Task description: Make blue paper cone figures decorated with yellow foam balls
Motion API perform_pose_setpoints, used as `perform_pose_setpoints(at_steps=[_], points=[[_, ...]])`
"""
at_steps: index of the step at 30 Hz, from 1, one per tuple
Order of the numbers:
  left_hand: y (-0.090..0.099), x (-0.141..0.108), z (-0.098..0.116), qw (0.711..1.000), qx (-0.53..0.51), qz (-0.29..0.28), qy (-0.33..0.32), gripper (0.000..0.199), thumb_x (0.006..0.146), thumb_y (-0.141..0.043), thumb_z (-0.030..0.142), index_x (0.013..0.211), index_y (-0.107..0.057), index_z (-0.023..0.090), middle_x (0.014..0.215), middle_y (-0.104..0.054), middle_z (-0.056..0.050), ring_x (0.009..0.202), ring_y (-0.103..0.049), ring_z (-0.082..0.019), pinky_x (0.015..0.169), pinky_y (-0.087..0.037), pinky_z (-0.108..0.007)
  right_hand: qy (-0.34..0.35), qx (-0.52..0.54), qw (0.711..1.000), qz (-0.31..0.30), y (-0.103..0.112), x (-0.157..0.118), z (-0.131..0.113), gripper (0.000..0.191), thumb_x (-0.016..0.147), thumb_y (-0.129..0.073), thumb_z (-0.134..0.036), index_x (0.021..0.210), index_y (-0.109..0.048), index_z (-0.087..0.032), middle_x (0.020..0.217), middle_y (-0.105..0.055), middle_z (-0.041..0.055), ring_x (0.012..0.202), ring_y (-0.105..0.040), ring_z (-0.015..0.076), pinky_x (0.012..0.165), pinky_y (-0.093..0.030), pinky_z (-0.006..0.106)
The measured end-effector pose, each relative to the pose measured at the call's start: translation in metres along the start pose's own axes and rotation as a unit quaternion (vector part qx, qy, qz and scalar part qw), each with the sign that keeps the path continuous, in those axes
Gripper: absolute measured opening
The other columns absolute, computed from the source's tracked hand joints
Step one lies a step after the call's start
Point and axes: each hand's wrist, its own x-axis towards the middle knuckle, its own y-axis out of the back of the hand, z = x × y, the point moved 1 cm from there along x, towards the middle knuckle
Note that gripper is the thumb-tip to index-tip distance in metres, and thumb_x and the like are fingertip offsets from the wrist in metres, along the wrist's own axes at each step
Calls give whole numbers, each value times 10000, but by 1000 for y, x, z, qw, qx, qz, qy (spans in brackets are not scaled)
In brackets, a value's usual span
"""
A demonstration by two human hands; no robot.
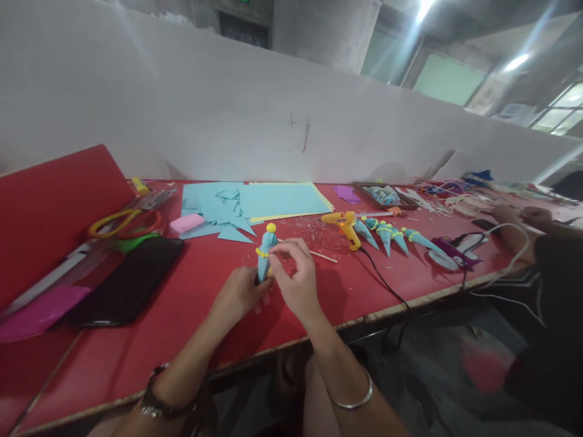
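Note:
A small light-blue paper ice-cream cone [263,264] stands upright in front of me, with a rounded blue top, a yellow ball [271,227] on its tip and a bumpy yellow trim [261,252] around its rim. My left hand [241,294] is closed around the cone's lower part. At the cone's right side, the thumb and forefinger of my right hand [298,276] pinch at the trim, partly hiding it. Several similar finished-looking cones [385,235] lie to the right, beside a yellow hot glue gun [345,226]. A thin wooden stick [323,257] rests behind my right hand.
Blue paper sheets [282,200] and cut pieces lie at the back. On the left are scissors [116,223], a pink block [186,223] and a black phone [130,282]. The glue gun's cord [385,279] hangs over the front edge. Another person's arm [514,233] rests at far right.

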Motion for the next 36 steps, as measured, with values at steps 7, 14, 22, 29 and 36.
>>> perform_pose_setpoints(at_steps=[7, 14, 22, 29, 36], points=[[-1, -2, -1, 999, 25, 11, -29, 335, 738, -435, 304, 439, -499, 167, 341, -491, 23, 336, -505, -108, 405, -344, -188, -12, 5, 1000, -7, -3, 0, 3, 64, 753, -531, -159, 774, -579, -196, 824, -506, 15, 820, -522, 135, 751, -432, 256], [0, 0, 0, 1000, 0, -2, -26, 310, 729, -442, 281, 445, -482, 165, 350, -486, 27, 341, -496, -105, 398, -341, -185, -5, 18, 1000, -4, -4, 0, 4, 81, 778, -490, -194, 803, -567, -187, 835, -504, 23, 800, -519, 132, 726, -444, 263], [2, 0, -2, 985, -143, 62, -75, 287, 746, -449, 417, 648, -507, 153, 441, -405, 67, 377, -369, -66, 383, -277, -177, -50, 32, 998, 15, -2, -2, 7, 117, 783, -430, -157, 826, -537, -183, 834, -526, 18, 772, -532, 120, 700, -451, 244], [3, -2, 4, 938, -338, 68, -15, 319, 694, -510, 480, 734, -472, 166, 419, -397, 81, 357, -344, -62, 337, -257, -165, -80, 41, 991, -96, -12, -5, 8, 197, 743, -490, -181, 925, -568, -189, 874, -518, 21, 706, -557, 105, 640, -481, 222], [4, -3, 6, 917, -383, 107, -5, 495, 629, -584, 515, 946, -513, 141, 437, -438, 82, 394, -400, -67, 364, -292, -163, -102, 64, 986, -118, -13, -6, 7, 143, 753, -515, -219, 806, -636, -166, 822, -523, 10, 561, -551, 72, 566, -477, 207]])
